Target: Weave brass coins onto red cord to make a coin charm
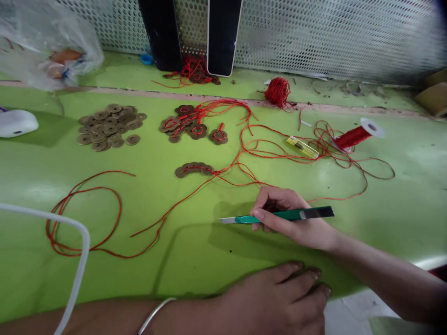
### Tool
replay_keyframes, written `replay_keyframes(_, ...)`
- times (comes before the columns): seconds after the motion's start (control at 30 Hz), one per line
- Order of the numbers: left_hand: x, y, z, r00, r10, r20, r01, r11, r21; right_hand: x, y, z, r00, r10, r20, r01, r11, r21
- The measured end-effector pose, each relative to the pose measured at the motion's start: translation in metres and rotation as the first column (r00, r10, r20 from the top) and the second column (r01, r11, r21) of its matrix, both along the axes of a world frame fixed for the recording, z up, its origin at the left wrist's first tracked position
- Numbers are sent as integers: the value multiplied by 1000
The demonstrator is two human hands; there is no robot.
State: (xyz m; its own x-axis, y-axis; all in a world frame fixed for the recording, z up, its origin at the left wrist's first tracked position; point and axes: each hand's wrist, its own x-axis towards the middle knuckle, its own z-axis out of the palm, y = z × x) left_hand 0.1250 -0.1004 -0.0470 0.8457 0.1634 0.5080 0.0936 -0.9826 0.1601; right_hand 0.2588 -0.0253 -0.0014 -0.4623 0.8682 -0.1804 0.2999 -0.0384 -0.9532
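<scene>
My right hand (296, 225) is closed on a green utility knife (289, 214), held level just above the green table (195, 251) with its blade tip pointing left. My left hand (275, 302) lies flat on the table's near edge, fingers stretched to the right, holding nothing; a thin bangle is on that wrist. A long red cord (117, 204) loops across the table to the left of the knife. It runs up to a short curved row of brass coins (193, 169) strung on it, just beyond my right hand.
A pile of loose brass coins (110, 126) and cord-tied coin bunches (190, 123) lie farther back. A red thread spool (356, 135), a yellow lighter (302, 147) and a red cord ball (278, 91) sit right. Two phones (223, 37) lean on the perforated panel. A white cable (78, 260) crosses near left.
</scene>
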Motion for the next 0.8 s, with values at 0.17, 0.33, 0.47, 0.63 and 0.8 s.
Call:
replay_keyframes(0.17, 0, -1, -1, 1000, -6, 2, 6, 1000, 14, 0, -1, 0, 1000, -1, 8, 1, 1000, 7)
replay_keyframes(0.33, 0, 0, 1, 1000, -6, 7, 6, 1000, -6, 0, -2, 0, 999, 15, 40, -15, 1000, 3)
replay_keyframes(0.47, -2, 2, 4, 999, -29, -28, 28, 1000, -5, 0, -1, 0, 999, -9, 31, 8, 1000, 3)
replay_keyframes(0.63, -2, 2, 3, 999, -27, -27, 27, 1000, -3, -1, -1, 0, 1000, -10, 9, 10, 1000, -2)
replay_keyframes(0.8, -1, 1, 3, 1000, -10, -10, 9, 1000, -5, -1, -1, 0, 1000, 12, 3, -12, 1000, -16)
